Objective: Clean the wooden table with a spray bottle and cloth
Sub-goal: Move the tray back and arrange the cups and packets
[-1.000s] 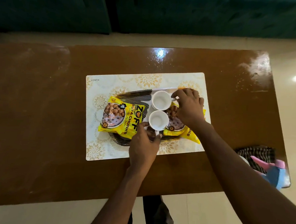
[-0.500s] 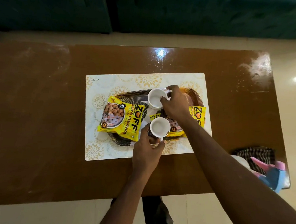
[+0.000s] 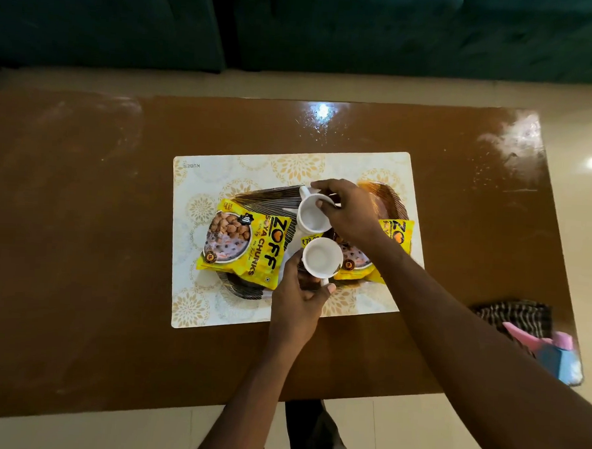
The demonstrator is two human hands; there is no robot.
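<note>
Head view: left hand (image 3: 297, 303) gripped the near cup (image 3: 321, 258) at its handle, right hand (image 3: 350, 213) curled over the far cup (image 3: 314, 213). The cloth (image 3: 516, 316) and spray bottle (image 3: 555, 354) lay together at the table (image 3: 80, 247) edge, far right.

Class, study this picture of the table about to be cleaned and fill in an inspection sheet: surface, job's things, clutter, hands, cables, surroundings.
Surface: wooden table, pale smears at both far corners.
Job's things: spray bottle and striped cloth at the near right corner, untouched.
Clutter: placemat bearing a dark tray with two yellow packets, a near cup and a far cup, both white.
Hands: left hand grips the near cup; right hand pinches the far cup.
Cables: nothing seen.
Surroundings: dark green sofa beyond, pale tiled floor.
</note>
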